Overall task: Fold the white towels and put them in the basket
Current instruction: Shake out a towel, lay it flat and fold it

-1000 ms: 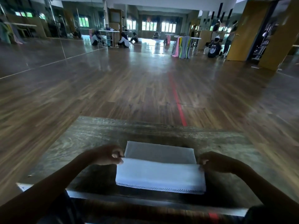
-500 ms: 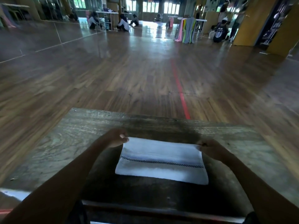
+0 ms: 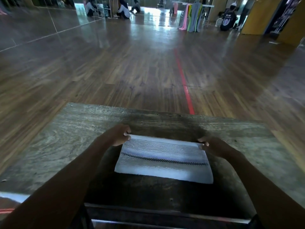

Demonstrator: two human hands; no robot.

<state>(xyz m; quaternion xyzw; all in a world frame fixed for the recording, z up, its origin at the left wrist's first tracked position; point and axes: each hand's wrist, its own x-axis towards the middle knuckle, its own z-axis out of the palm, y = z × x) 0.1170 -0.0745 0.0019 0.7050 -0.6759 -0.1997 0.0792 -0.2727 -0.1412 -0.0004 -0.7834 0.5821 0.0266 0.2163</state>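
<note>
Head cam, single view.

Wooden table (image 3: 62, 146): fills near half of view. Worn grey grain at L side, dark patch at centre. Metal frame edge along near side.

L hand (image 3: 119, 135): at far-L corner of towel. Fingers curled, thumb + fingertips pinching the towel's far edge. Forearm comes in from near-L corner of view.

White towel (image 3: 163, 162): folded, lying on table centre, long axis L–R, slightly skewed w/ R end nearer. Black/white checked stripe runs across its full width, approx mid. Near edge lies free on table. Far edge is gripped at both corners; cannot tell if that edge is lifted off the layer below.

R hand (image 3: 212, 147): at far-R corner of towel. Fingers curled, pinching same far edge. Forearm comes in from near-R.

Beyond table: glossy wood floor (image 3: 99, 71) w/ red line (image 3: 183, 76) running away, R of centre. Far L: persons seated on floor (image 3: 123, 11). Far R: coloured cloths (image 3: 191, 17) hanging (pink, green, grey), then seated person in dark shirt (image 3: 228, 19), then yellow pillar (image 3: 250, 17).
</note>
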